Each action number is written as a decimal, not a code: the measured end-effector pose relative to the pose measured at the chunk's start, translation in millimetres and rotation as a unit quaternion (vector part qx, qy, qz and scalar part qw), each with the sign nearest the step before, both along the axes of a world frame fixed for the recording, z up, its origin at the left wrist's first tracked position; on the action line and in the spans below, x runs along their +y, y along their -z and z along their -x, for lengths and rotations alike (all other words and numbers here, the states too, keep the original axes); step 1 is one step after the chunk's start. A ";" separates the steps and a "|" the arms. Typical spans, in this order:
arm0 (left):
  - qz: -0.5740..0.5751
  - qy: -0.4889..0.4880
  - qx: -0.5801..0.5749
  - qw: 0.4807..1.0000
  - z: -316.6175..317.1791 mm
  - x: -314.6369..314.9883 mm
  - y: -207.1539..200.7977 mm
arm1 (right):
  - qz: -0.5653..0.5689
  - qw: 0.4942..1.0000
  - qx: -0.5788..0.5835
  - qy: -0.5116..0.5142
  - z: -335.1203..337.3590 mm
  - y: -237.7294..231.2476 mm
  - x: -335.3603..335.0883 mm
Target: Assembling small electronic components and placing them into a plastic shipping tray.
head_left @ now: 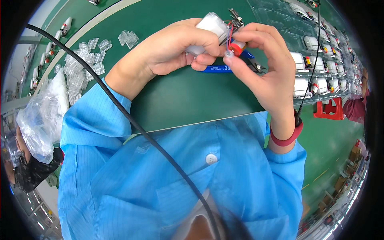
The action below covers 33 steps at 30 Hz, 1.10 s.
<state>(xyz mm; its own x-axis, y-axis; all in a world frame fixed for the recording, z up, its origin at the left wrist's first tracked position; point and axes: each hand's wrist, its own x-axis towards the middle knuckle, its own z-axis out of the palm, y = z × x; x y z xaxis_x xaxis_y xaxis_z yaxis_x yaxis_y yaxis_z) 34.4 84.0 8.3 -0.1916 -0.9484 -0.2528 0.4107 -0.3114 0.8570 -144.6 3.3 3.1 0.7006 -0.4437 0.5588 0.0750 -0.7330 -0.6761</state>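
Note:
My left hand [176, 44] is closed around a white plastic housing [213, 25], held above the green table. A small circuit board [236, 19] sits by the housing's right side, with thin red wires [229, 35] running down from it. With thumb and fingers, my right hand [270, 60] pinches a small orange-red cylindrical part [237, 49] and a clear end piece close to my left fingertips. Whether the wires join the part is hidden. Behind and below the hands lies a hand tool with blue handles [216, 69], its metal jaws [258, 67] toward the right.
Loose clear plastic pieces [82, 60] are heaped at the left, beside a clear plastic bag [44, 116]. Clear trays of white housings [302, 86] line the right. A black cable [120, 106] crosses the view. A red stool [330, 109] stands right, near another person's sleeve [355, 110].

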 end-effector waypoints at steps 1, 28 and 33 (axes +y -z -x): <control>0.004 0.014 -0.011 1.000 0.2 0.3 2.7 | -0.011 1.000 0.016 0.016 1.6 1.4 0.7; -0.064 0.133 0.156 0.977 -6.6 -1.6 12.9 | 0.248 0.966 0.066 -0.042 2.5 -15.9 -9.7; -0.064 0.165 0.209 0.962 -6.9 -1.6 13.0 | 0.272 0.960 0.051 -0.048 4.7 -15.8 -9.6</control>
<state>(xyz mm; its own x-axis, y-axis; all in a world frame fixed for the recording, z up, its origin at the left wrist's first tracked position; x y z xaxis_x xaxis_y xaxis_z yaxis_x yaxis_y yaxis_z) 41.3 82.4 -4.7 -0.5867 -0.7849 -0.1992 0.5720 -0.5758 0.5842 -149.3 -6.3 18.9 0.7867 -0.0367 0.6163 0.1138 -0.9725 -0.2031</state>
